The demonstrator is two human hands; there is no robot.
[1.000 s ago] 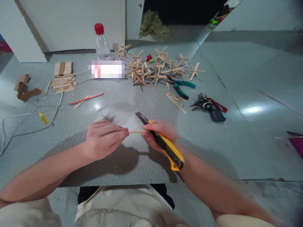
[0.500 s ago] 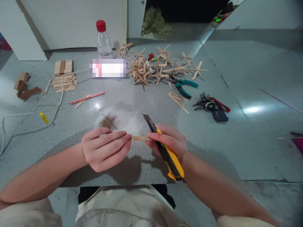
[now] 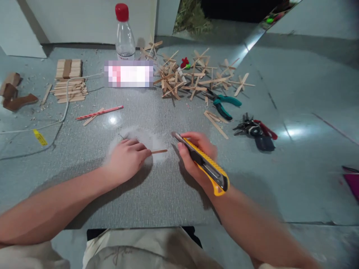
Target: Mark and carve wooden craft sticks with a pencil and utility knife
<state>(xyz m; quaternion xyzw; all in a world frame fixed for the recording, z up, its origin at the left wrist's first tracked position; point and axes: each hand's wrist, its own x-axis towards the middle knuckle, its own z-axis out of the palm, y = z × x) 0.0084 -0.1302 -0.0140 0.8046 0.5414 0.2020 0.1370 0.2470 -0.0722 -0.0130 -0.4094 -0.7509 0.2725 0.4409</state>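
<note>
Left hand (image 3: 130,155) pinches wooden stick (image 3: 160,151), in from table's (image 3: 157,201) near edge; right hand (image 3: 190,164) wraps utility knife (image 3: 209,163). Risk: loose pinch lets thin stick twist, knife could skid into left hand.

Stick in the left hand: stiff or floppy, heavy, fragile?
Probably light: the wooden stick is a thin, narrow strip. Likely fairly stiff, since its free end juts straight out from the left hand without visible sag. Being so slender, it could snap if bent hard.
</note>
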